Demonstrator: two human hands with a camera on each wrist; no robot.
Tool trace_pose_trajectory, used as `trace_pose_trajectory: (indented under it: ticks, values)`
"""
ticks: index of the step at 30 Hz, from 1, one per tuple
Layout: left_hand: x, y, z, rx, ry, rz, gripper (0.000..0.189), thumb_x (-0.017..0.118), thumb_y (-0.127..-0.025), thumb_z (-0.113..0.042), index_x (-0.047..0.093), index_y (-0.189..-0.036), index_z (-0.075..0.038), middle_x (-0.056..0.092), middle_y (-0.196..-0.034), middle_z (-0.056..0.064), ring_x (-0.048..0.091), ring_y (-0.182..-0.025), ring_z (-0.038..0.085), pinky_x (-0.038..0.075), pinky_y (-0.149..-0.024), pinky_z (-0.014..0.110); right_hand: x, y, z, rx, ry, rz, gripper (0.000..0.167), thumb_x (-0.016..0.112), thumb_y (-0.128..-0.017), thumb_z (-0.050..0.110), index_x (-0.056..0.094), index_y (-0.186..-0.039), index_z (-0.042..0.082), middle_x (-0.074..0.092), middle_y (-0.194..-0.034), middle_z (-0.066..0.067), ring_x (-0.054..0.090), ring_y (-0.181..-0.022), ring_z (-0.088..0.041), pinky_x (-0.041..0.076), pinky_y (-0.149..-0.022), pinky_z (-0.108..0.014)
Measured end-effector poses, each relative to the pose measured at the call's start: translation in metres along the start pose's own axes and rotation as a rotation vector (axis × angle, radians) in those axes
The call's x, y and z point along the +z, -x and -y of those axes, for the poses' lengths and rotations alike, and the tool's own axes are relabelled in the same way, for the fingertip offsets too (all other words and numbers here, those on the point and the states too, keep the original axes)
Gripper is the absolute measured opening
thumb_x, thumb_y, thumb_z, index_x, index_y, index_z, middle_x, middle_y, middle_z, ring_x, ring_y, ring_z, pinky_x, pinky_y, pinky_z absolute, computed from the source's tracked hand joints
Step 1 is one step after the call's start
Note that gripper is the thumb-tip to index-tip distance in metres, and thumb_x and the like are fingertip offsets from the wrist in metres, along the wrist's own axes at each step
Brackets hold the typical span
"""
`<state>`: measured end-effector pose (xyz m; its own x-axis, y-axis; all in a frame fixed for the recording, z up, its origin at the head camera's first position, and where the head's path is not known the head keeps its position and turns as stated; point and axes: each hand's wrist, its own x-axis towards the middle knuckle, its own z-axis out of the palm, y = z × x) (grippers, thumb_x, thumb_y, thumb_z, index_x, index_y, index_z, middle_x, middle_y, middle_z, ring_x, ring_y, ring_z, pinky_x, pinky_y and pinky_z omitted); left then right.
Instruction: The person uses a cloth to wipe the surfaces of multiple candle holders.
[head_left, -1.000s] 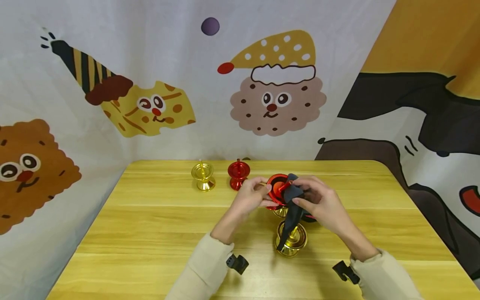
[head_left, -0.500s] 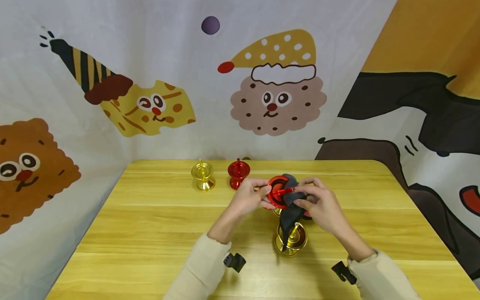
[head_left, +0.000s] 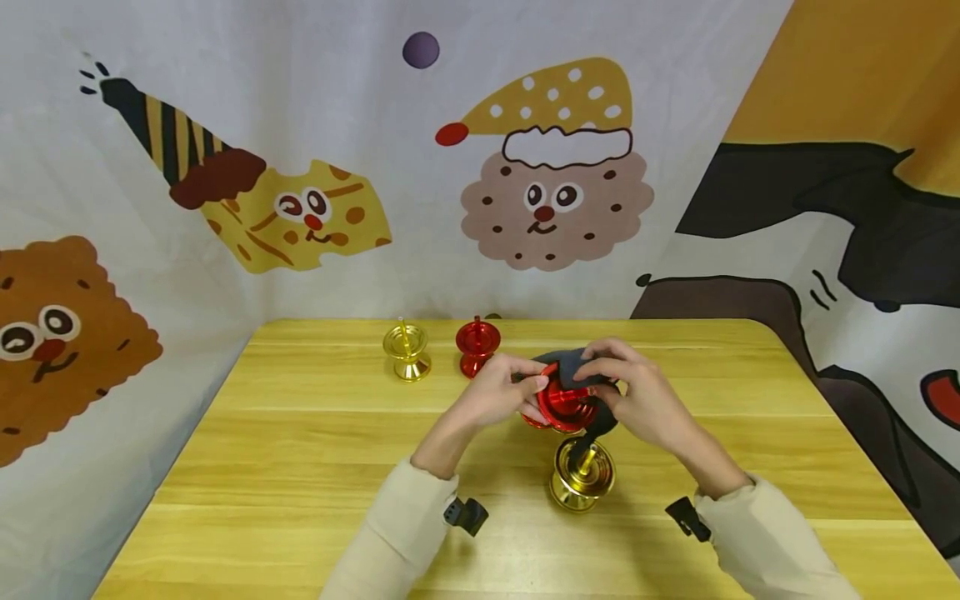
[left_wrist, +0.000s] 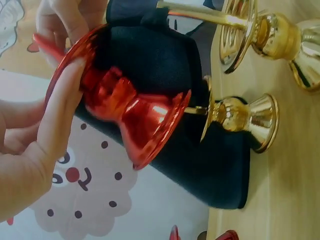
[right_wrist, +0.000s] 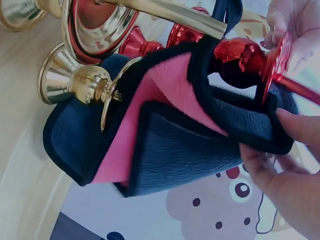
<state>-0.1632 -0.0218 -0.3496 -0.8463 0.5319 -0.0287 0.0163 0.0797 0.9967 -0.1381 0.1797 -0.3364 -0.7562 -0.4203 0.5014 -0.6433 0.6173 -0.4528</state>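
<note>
Candlesticks (left_wrist: 147, 120) (three gold, two red) show, left hand (head_left: 504, 392) gripping one red, right hand (head_left: 637, 393) pinching one cloth (right_wrist: 185, 155).

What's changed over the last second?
In the head view, the held red holder moved slightly down, and less of the dark cloth hangs across the front gold holder. The left hand keeps the holder, the right hand the cloth. Unmoved: front gold holder, back gold holder, back red holder.

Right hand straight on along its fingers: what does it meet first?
Likely the red candlestick in the left hand, just past the dark cloth the right hand grips; depth is unclear.
</note>
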Motion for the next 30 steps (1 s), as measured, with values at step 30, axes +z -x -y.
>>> trace_pose_trajectory:
  ticks: [30]
  values:
    - [0.004, -0.002, 0.006, -0.023, 0.231, -0.195, 0.032, 0.047, -0.091, 0.007, 0.047, -0.122, 0.011, 0.050, -0.095, 0.018, 0.062, -0.076, 0.042, 0.055, -0.068, 0.037, 0.012, 0.009, 0.013, 0.226, -0.099, -0.008, 0.021, 0.069, -0.077, -0.006, 0.065, -0.096, 0.002, 0.052, -0.103, -0.011, 0.055, -0.082, -0.024, 0.052, -0.061, -0.029]
